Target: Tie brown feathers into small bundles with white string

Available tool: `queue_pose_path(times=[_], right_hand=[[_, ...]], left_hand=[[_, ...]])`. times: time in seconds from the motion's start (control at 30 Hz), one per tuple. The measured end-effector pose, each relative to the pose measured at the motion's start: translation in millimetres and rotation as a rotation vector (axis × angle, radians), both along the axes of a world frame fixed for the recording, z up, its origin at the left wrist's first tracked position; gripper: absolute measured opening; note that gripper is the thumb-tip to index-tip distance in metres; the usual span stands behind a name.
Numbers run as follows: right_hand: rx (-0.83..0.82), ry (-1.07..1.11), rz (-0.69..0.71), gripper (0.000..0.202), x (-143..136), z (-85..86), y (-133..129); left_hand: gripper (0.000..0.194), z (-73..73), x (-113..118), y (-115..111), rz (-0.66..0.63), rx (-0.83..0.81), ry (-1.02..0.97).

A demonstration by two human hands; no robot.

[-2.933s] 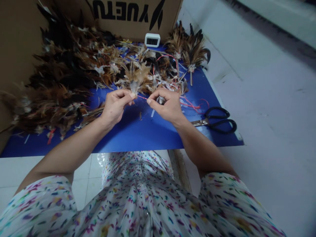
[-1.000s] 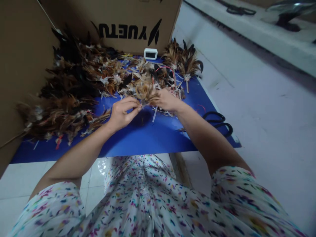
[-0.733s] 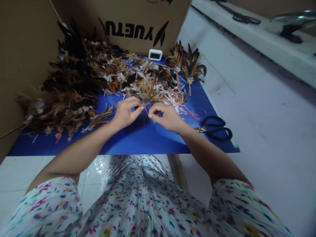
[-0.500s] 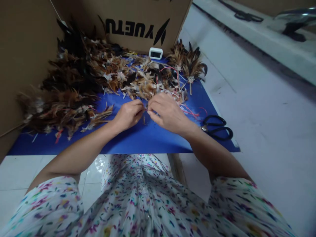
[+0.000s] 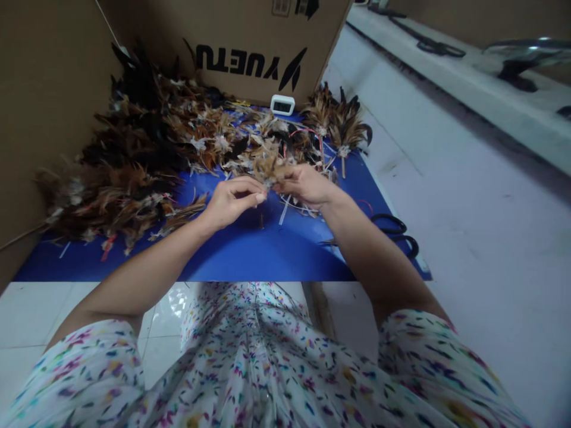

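Observation:
A small bunch of light brown feathers (image 5: 268,169) stands between my hands over the blue board (image 5: 250,255). My right hand (image 5: 307,185) is closed on the bunch from the right side. My left hand (image 5: 232,202) has thumb and fingertips pinched together at the pale base of the bunch; what lies between them is too small to make out. Behind both hands spreads a pile of loose brown and black feathers (image 5: 205,128). A white strip (image 5: 284,209) lies on the board below my right hand.
Black-handled scissors (image 5: 404,241) lie at the board's right edge, partly behind my right forearm. A white digital timer (image 5: 282,105) stands before a cardboard box (image 5: 250,24). More feather bunches (image 5: 343,122) are at the back right, and a dark heap (image 5: 120,178) is at left.
My right hand has turned and opened its grip from over the fingertips to the side, so the feather bunch now shows. My left fingers have straightened somewhat. The view has tilted slightly.

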State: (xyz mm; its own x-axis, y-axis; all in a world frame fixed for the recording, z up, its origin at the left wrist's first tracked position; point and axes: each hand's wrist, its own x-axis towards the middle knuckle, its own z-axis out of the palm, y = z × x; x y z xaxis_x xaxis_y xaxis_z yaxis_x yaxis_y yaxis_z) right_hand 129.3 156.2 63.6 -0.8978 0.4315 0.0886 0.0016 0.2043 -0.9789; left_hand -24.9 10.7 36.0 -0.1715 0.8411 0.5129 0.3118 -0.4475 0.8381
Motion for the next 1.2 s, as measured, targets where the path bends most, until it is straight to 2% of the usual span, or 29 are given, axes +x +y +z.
queue_pose_path(times=[0.1, 0.17, 0.23, 0.37, 0.53, 0.67, 0.83, 1.03, 1.2], right_hand=[[0.021, 0.135, -0.149, 0.018, 4.5, -8.9, -20.2], [0.101, 0.208, -0.237, 0.014, 5.2, -11.0, -34.1], [0.111, 0.266, -0.306, 0.012, 3.8, -12.7, -44.7], [-0.055, 0.331, -0.376, 0.014, -1.3, -20.0, -53.3], [-0.262, 0.353, -0.346, 0.025, -2.8, -25.6, -54.3], [-0.280, 0.315, -0.338, 0.037, -1.4, -24.1, -54.4], [-0.344, 0.258, -0.327, 0.031, -0.7, -25.3, -51.4], [-0.284, 0.173, -0.302, 0.020, 1.2, -27.9, -52.8], [-0.186, 0.196, -0.325, 0.025, 1.7, -27.6, -56.8]], left_hand=[[0.026, -1.7, 3.1, 1.7, 0.010, -0.131, -0.306], [0.026, -2.3, 5.2, 2.4, -0.010, -0.207, -0.454], [0.027, -2.2, 6.9, 2.6, -0.040, -0.277, -0.577], [0.028, -2.0, 8.8, 2.6, -0.084, -0.366, -0.712], [0.026, -4.7, 10.3, 2.3, -0.101, -0.411, -0.728], [0.024, -5.9, 10.3, 2.6, -0.092, -0.405, -0.711], [0.025, -5.4, 10.4, 3.3, -0.072, -0.396, -0.709], [0.027, -5.3, 12.0, 3.7, -0.038, -0.415, -0.683], [0.026, -4.4, 13.0, 3.0, -0.015, -0.429, -0.651]])
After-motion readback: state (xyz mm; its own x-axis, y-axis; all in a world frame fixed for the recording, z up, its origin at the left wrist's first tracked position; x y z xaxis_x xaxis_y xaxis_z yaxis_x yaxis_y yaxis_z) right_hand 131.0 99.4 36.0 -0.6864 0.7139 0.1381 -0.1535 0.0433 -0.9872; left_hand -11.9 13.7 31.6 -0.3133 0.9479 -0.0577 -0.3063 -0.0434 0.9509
